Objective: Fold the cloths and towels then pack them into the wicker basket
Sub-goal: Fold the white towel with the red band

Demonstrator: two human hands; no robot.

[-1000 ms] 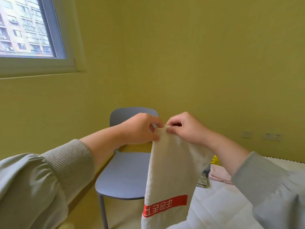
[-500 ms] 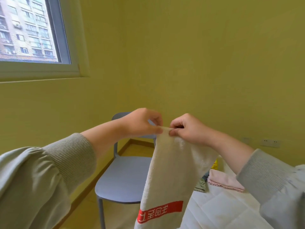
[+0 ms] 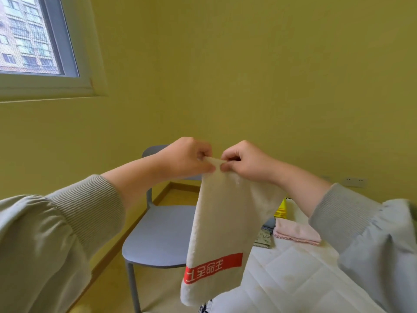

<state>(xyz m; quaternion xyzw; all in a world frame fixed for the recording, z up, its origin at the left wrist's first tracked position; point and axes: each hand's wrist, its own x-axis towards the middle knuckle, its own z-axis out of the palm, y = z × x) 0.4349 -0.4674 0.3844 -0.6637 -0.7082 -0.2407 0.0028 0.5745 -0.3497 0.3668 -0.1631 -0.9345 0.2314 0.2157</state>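
Note:
A cream towel (image 3: 223,222) with a red printed band near its lower end hangs in the air in front of me. My left hand (image 3: 185,158) and my right hand (image 3: 244,160) pinch its top edge side by side, fingertips almost touching. A folded pink cloth (image 3: 295,232) lies on the white quilted surface (image 3: 293,279) to the right, with a greenish cloth (image 3: 262,239) beside it. No wicker basket is in view.
A grey-blue chair (image 3: 158,233) stands behind the hanging towel by the yellow wall. A yellow object (image 3: 281,210) sits at the far edge of the quilted surface. A window (image 3: 29,37) is at the upper left.
The towel has risen a little, so its lower edge now shows. Both hands stay pinched at the top edge, close together. The view has tilted down slightly.

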